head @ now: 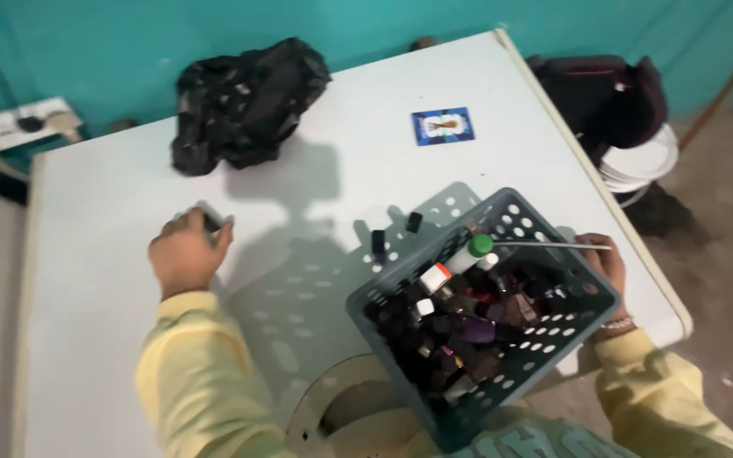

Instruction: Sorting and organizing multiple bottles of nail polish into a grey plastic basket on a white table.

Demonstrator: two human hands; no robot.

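My left hand (185, 252) rests on the white table (112, 356), closed around a small dark bottle (211, 221). My right hand (607, 265) grips the far right rim of a grey perforated plastic basket (545, 343) and also pinches a thin white stick (553, 245) that lies across the basket's top. The basket is tilted over the table's near edge and is full of several small dark bottles; a white bottle with a green cap (471, 251) lies on top. Two small dark bottles (378, 242) (414, 222) stand on the table just left of the basket.
A crumpled black plastic bag (243, 102) lies at the table's far side. A small blue square card (443, 125) lies flat near the far right corner. Beyond the right edge sit a dark backpack (604, 93) and stacked white plates (646, 161). A teal wall stands behind.
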